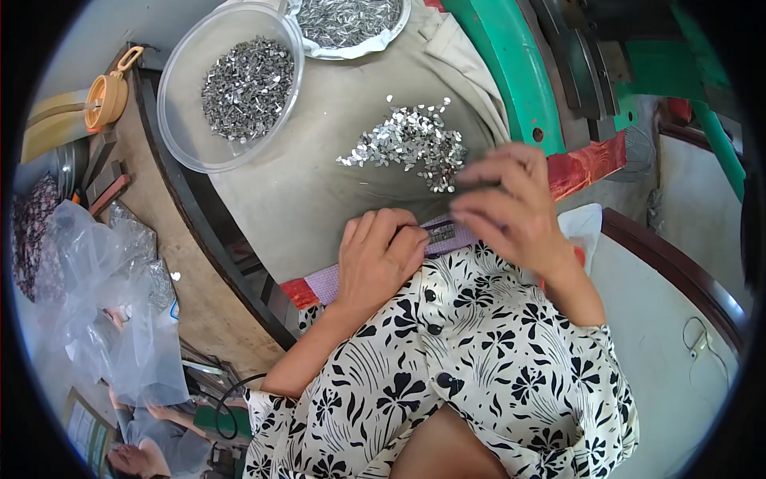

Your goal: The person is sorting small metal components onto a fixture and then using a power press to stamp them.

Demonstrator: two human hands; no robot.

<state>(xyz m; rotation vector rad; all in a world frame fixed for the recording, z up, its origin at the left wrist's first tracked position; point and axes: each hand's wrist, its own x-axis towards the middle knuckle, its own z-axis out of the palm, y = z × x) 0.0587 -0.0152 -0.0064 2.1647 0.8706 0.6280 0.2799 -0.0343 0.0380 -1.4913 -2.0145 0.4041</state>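
My left hand (379,251) rests at the near edge of the cloth-covered work surface (319,180), its fingers curled closed. Whatever they hold is hidden. Beside its fingertips, a dark thin piece and a small grey metal block (440,233) lie on a purple woven strip (323,283). My right hand (515,211) hovers just right of the block, fingers bent and smeared by motion, so a held piece cannot be made out. Beyond both hands spreads a loose pile of small shiny metal pieces (411,140), its right end close to my right fingers.
A clear plastic bowl (179,132) of small metal parts stands far left, with a lined dish (347,54) of slender metal pieces beside it. A green machine frame (511,72) borders the right. Plastic bags (120,319) lie at left; another person (163,439) sits lower left.
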